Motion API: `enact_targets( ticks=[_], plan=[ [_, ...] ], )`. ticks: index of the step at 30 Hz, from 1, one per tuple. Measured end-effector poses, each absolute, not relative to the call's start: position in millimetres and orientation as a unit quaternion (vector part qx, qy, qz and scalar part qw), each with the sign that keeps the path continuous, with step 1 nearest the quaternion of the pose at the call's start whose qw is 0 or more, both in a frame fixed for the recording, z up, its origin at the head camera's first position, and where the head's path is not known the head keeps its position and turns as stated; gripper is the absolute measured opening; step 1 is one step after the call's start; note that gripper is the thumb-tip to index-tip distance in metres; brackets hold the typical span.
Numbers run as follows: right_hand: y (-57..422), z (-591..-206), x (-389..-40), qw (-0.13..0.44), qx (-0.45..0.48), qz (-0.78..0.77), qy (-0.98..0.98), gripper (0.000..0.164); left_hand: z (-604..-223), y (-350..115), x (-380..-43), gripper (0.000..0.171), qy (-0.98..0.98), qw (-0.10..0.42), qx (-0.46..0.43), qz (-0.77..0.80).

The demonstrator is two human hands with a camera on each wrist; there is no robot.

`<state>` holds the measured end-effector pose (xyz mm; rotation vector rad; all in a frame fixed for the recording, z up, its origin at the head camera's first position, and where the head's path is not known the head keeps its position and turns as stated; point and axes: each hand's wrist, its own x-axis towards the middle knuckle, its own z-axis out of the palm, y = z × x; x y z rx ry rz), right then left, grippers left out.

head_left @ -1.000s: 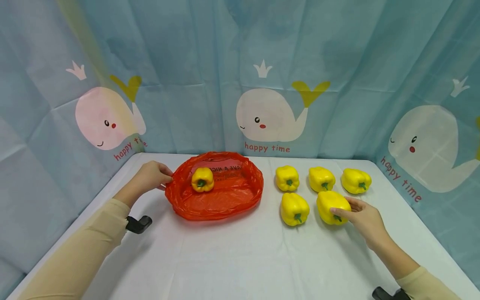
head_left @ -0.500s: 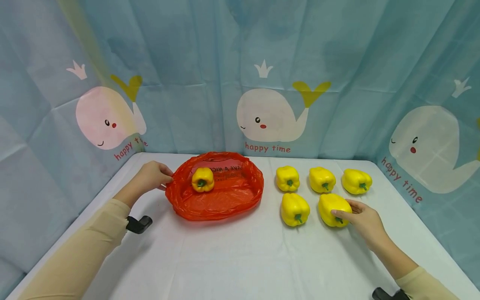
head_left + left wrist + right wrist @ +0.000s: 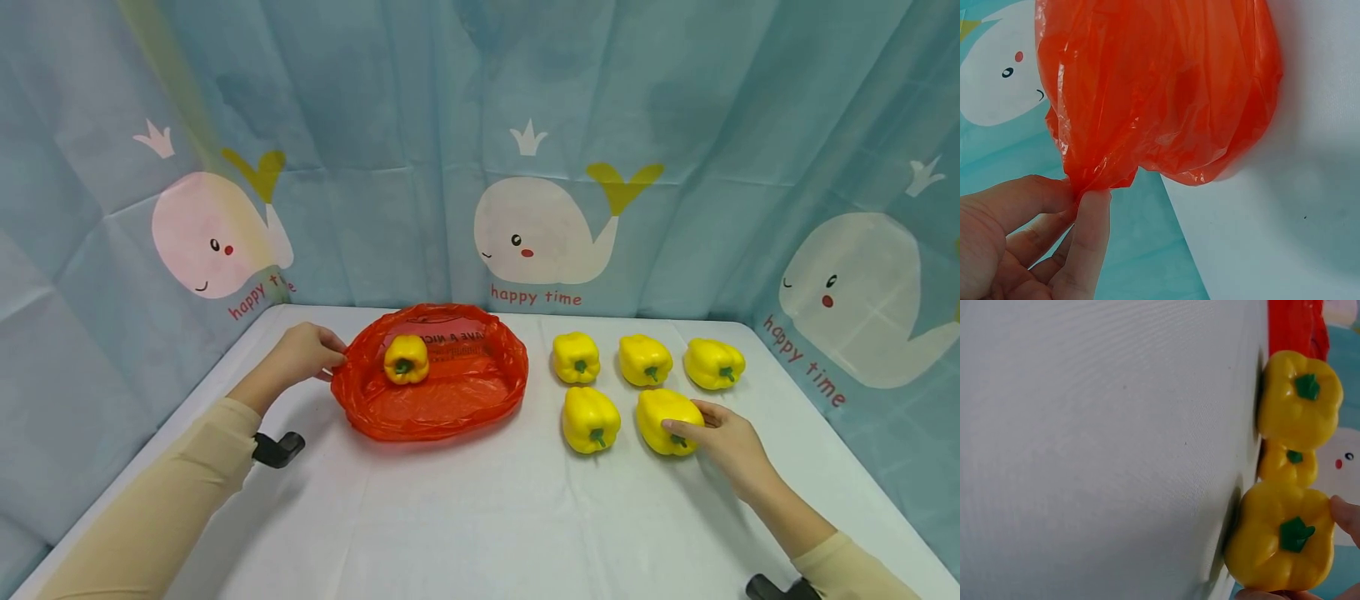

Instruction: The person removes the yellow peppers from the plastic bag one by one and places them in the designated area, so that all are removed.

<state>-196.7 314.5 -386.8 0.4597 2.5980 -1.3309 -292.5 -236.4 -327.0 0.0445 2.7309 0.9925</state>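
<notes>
My left hand [image 3: 306, 354] pinches the left rim of a red plastic bag [image 3: 435, 417], its thumb and finger closed on the gathered film in the left wrist view [image 3: 1085, 181]. The bag lies spread wide, and one yellow bell pepper [image 3: 406, 360] sits inside toward the left. On the right, my right hand [image 3: 731, 442] grips a yellow bell pepper with a green stem [image 3: 663, 417], thumb on its near side and fingers behind. In the right wrist view that pepper [image 3: 1266, 550] is low over the white cloth, thumb and fingertips at its edge.
Beside the held pepper lies another yellow pepper [image 3: 590, 421]. Behind them stand three more in a row: a left one [image 3: 575, 357], a middle one [image 3: 643, 360] and a right one [image 3: 714, 363]. A blue curtain [image 3: 375, 167] with printed whales hangs behind the white table [image 3: 465, 517].
The right hand's pepper has come down slightly and a little toward the near side, then stayed nearly still. The left hand and the bag have kept their places.
</notes>
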Motion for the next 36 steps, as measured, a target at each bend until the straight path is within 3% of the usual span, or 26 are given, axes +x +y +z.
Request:
enact_targets(
  ticks=[10,22,36],
  plan=[
    [313,-379,-197,0.098,0.140,-0.434,0.885,0.102,-327,-237,-293,0.032,0.932,0.117,0.017,0.342],
    [269,-339,-209,-0.027,0.061,-0.489,0.870,0.092,-325,-235,-293,0.033,0.932,0.115,0.015,0.344],
    [179,-333,-241,0.084,0.021,-0.558,0.826,0.076,-325,-232,-291,0.031,0.931,0.112,0.005,0.349]
  ],
)
